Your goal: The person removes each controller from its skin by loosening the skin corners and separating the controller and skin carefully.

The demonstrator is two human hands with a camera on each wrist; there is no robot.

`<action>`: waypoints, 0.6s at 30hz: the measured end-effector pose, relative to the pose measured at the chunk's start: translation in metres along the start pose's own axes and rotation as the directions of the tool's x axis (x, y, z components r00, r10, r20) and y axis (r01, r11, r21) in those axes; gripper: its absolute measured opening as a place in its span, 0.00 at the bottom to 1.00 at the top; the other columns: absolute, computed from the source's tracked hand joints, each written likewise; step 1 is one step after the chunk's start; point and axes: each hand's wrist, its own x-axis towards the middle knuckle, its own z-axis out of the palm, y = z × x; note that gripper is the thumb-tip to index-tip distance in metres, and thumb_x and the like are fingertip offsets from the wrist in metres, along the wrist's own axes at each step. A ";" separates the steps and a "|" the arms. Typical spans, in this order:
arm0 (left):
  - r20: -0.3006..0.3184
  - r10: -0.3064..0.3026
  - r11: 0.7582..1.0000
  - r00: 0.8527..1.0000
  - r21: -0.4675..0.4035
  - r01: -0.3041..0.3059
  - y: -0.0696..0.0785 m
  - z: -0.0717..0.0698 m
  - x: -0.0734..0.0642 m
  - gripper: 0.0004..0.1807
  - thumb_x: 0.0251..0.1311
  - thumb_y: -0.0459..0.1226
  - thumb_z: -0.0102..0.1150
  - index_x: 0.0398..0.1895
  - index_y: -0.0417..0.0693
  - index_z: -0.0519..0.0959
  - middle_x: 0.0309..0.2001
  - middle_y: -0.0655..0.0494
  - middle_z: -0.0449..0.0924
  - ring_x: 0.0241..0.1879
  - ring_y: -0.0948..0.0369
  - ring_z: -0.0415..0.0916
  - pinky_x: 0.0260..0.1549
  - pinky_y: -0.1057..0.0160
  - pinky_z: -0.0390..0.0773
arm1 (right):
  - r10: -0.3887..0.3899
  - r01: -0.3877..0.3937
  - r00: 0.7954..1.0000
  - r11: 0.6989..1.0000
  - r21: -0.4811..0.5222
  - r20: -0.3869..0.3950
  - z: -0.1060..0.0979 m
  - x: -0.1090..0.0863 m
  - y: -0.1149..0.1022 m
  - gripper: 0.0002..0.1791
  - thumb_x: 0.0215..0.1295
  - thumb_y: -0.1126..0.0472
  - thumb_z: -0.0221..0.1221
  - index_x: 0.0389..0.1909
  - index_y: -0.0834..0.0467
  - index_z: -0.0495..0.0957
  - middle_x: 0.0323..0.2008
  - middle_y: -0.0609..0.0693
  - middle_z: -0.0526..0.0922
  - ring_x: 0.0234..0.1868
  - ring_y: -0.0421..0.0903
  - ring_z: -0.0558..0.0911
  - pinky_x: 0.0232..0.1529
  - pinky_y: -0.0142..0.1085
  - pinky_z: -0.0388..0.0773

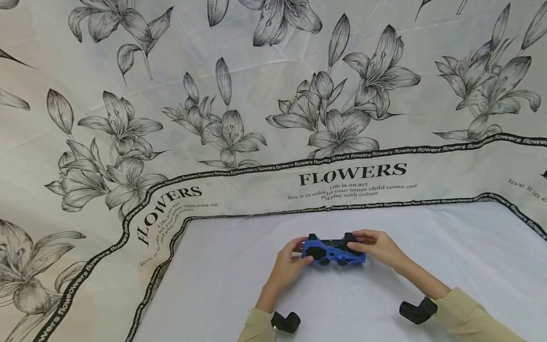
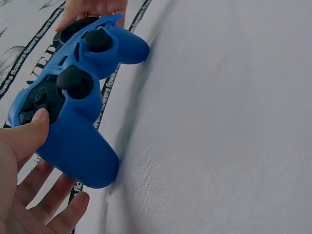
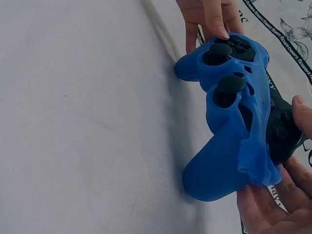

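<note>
A black game controller (image 3: pixel 281 130) sits partly inside a blue rubbery cover (image 1: pixel 331 258), held just above or on the white surface; contact is hard to tell. On the right end the cover is off the buttons and bunched below them, as the right wrist view shows. My left hand (image 1: pixel 287 265) grips the covered left end, thumb on the direction pad and fingers underneath. With thumb over the bare face buttons and fingers behind, my right hand (image 1: pixel 381 248) holds the other end. Two black thumbsticks (image 2: pixel 73 80) poke through the cover.
A white cloth (image 1: pixel 239 285) lies beneath the hands. Behind and to the left hangs a flower-printed fabric (image 1: pixel 256 95) with black lettered borders. Black devices (image 1: pixel 418 311) are worn at both wrists, by the beige sleeves (image 1: pixel 470 311).
</note>
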 end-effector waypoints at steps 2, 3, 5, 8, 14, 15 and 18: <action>-0.005 0.004 1.000 1.000 -0.003 -0.004 0.001 -0.001 0.000 0.26 0.61 0.39 0.63 0.63 0.48 0.71 0.52 0.48 0.78 0.51 0.57 0.75 0.50 0.63 0.78 | 0.012 -0.013 1.000 1.000 0.013 0.012 0.000 0.001 0.001 0.35 0.63 0.47 0.61 0.62 0.67 0.69 0.59 0.67 0.75 0.60 0.61 0.75 0.56 0.50 0.75; -0.009 0.010 1.000 1.000 -0.007 -0.010 0.002 -0.002 0.000 0.25 0.61 0.38 0.63 0.62 0.48 0.72 0.51 0.48 0.79 0.50 0.57 0.76 0.49 0.64 0.78 | 0.018 -0.018 1.000 1.000 0.020 0.019 -0.001 0.002 0.001 0.35 0.63 0.47 0.61 0.62 0.67 0.69 0.59 0.67 0.74 0.60 0.61 0.74 0.57 0.50 0.75; -0.020 0.035 0.999 0.999 -0.019 -0.036 0.002 -0.003 0.000 0.24 0.60 0.36 0.63 0.60 0.46 0.73 0.50 0.46 0.79 0.47 0.55 0.76 0.46 0.66 0.79 | 0.023 -0.024 0.999 0.999 0.032 0.034 -0.001 0.003 0.001 0.35 0.64 0.47 0.60 0.63 0.68 0.68 0.60 0.67 0.74 0.61 0.62 0.74 0.57 0.51 0.74; -0.030 0.061 0.998 0.998 -0.023 -0.062 0.004 -0.007 -0.001 0.22 0.60 0.34 0.63 0.59 0.45 0.74 0.49 0.45 0.79 0.46 0.53 0.77 0.44 0.69 0.79 | 0.026 -0.028 0.998 0.998 0.047 0.049 -0.001 0.004 0.003 0.35 0.65 0.48 0.60 0.63 0.69 0.67 0.60 0.68 0.73 0.62 0.62 0.73 0.58 0.52 0.73; -0.059 0.061 0.998 0.996 0.016 -0.060 0.014 -0.015 -0.002 0.21 0.59 0.38 0.64 0.56 0.47 0.77 0.46 0.47 0.80 0.40 0.60 0.76 0.37 0.72 0.78 | 0.054 -0.060 0.996 0.994 0.092 0.066 -0.002 0.007 0.005 0.35 0.64 0.48 0.60 0.62 0.70 0.67 0.60 0.68 0.73 0.62 0.62 0.73 0.59 0.54 0.71; -0.067 0.059 0.998 0.996 0.022 -0.057 0.017 -0.016 -0.001 0.21 0.59 0.39 0.65 0.56 0.48 0.77 0.46 0.46 0.81 0.39 0.61 0.75 0.36 0.72 0.78 | 0.063 -0.070 0.996 0.993 0.098 0.070 -0.002 0.008 0.005 0.35 0.63 0.48 0.61 0.62 0.69 0.67 0.60 0.68 0.73 0.62 0.62 0.72 0.59 0.54 0.71; -0.078 0.071 0.997 0.994 0.016 -0.070 0.024 -0.020 0.000 0.20 0.58 0.39 0.66 0.54 0.48 0.79 0.45 0.45 0.81 0.39 0.59 0.76 0.35 0.71 0.78 | 0.079 -0.088 0.993 0.991 0.101 0.088 -0.004 0.009 0.005 0.36 0.63 0.47 0.61 0.63 0.70 0.66 0.61 0.68 0.72 0.62 0.62 0.72 0.59 0.54 0.71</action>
